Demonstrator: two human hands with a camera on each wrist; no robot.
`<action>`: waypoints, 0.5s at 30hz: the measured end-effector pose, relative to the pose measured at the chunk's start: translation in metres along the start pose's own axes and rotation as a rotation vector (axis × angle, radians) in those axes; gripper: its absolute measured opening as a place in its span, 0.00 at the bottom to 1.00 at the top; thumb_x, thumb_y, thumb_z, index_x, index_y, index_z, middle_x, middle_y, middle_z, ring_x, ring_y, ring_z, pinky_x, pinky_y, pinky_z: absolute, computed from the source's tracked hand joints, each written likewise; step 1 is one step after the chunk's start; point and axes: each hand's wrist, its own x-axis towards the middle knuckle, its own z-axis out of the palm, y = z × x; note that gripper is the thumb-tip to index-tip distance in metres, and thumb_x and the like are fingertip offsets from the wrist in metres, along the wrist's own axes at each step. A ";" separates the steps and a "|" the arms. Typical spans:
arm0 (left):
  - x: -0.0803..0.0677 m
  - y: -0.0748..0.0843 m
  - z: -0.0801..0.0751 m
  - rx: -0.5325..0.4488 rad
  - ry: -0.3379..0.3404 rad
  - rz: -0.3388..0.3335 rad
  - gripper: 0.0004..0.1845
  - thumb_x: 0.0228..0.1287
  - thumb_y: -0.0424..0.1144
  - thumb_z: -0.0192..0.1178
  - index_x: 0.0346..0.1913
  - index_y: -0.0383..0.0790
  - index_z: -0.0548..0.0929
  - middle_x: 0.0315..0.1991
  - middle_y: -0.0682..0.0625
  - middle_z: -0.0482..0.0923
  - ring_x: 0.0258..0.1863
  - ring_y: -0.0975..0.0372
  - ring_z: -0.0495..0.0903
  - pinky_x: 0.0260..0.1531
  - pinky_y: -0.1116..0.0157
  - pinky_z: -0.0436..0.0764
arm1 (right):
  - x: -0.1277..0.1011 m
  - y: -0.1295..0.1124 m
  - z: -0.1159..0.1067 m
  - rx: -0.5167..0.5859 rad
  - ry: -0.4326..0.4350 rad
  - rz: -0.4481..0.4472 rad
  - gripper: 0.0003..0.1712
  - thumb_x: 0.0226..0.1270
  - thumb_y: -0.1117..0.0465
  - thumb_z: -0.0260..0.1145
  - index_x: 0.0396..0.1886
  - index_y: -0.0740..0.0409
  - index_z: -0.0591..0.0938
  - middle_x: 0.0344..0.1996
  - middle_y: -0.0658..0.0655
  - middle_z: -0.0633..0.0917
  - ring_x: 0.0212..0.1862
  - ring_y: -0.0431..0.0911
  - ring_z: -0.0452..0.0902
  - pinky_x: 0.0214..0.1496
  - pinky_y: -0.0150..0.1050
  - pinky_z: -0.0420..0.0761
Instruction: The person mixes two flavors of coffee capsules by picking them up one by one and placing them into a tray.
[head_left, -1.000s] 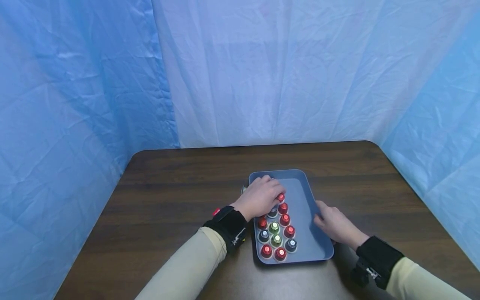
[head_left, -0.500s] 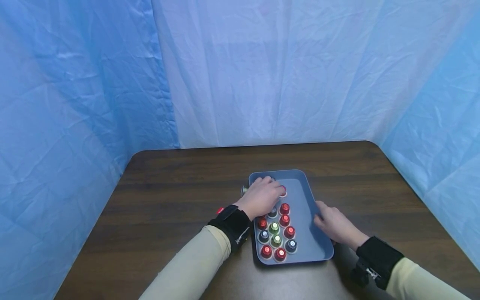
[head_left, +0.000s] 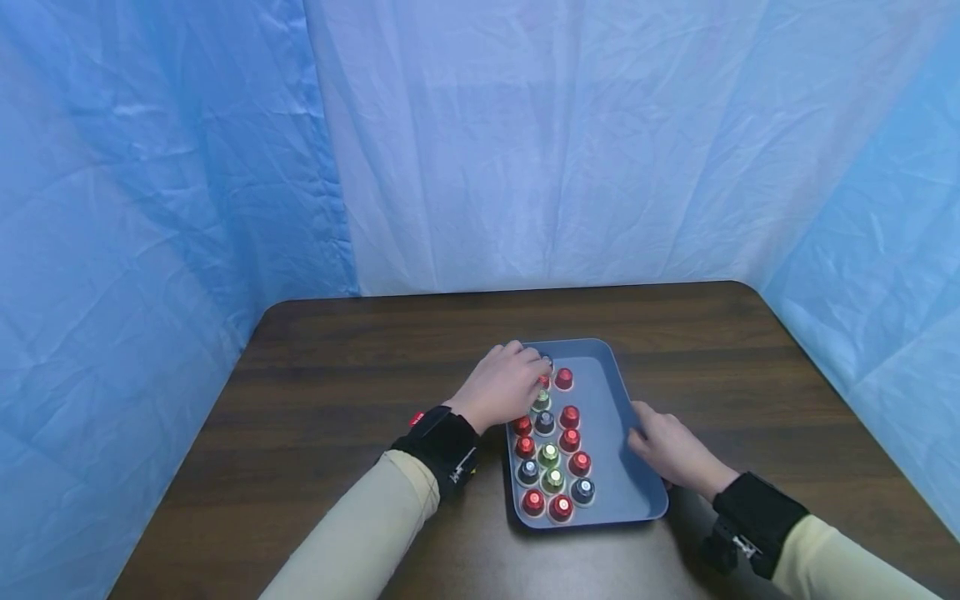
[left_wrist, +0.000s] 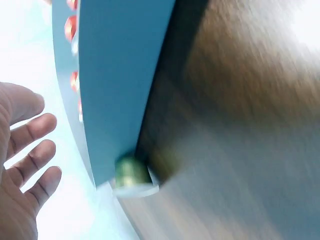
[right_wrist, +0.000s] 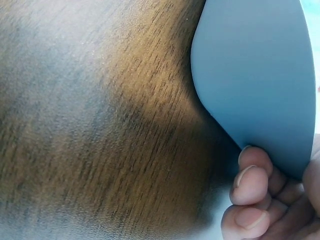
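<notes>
A blue-grey tray (head_left: 611,417) holds several coffee capsules, red, green and dark blue, standing in rough columns along its left side. My left hand (head_left: 501,385) is over the tray's far left rim, close to a red capsule (head_left: 564,379) near the far end. In the left wrist view its fingers (left_wrist: 42,155) are spread and loosely bent, with nothing between them. My right hand (head_left: 671,450) holds the tray's right edge. The right wrist view shows the fingers (right_wrist: 251,185) curled against the tray's outer wall, the thumb at its rim.
On the table just outside the tray wall, a green capsule (left_wrist: 132,175) shows in the left wrist view. The dark wooden table (head_left: 360,375) has blue cloth (head_left: 525,167) hanging behind and beside it.
The red capsule near the far end has shifted slightly farther away, and my left hand has let go of it and drawn back to the left. The right hand and tray have stayed still.
</notes>
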 end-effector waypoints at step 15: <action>-0.018 -0.043 -0.003 -0.068 0.025 -0.229 0.20 0.70 0.47 0.66 0.62 0.47 0.81 0.56 0.50 0.81 0.54 0.56 0.77 0.58 0.55 0.77 | -0.002 0.000 0.000 0.006 0.009 -0.003 0.34 0.76 0.63 0.59 0.73 0.74 0.60 0.62 0.78 0.76 0.52 0.62 0.84 0.40 0.46 0.88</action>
